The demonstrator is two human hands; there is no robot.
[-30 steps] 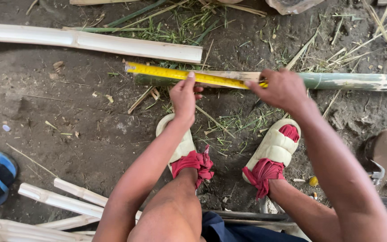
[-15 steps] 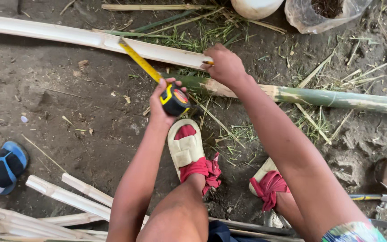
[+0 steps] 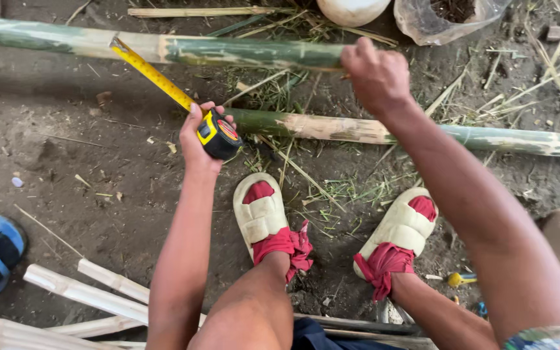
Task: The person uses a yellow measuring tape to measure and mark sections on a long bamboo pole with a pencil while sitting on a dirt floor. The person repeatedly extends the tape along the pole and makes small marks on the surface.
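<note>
Where split pale bamboo strips [image 3: 85,291] lie nearest on dirt ground [image 3: 66,168], two feet in cream sandals [image 3: 260,217] over red socks are planted. Further out, black-and-yellow tape measure [image 3: 218,135] is gripped in closed left hand [image 3: 199,139], yellow blade drawn up-left to far green bamboo pole [image 3: 163,48]. Right hand [image 3: 377,74] is clenched around same pole's right end. Second bamboo pole [image 3: 422,133] is laid between feet and far pole.

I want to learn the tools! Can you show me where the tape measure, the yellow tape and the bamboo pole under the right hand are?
tape measure [image 3: 218,135], head view, on its black and yellow case
yellow tape [image 3: 153,76], head view, mid blade
bamboo pole [image 3: 247,53], head view, on its green stem
</note>
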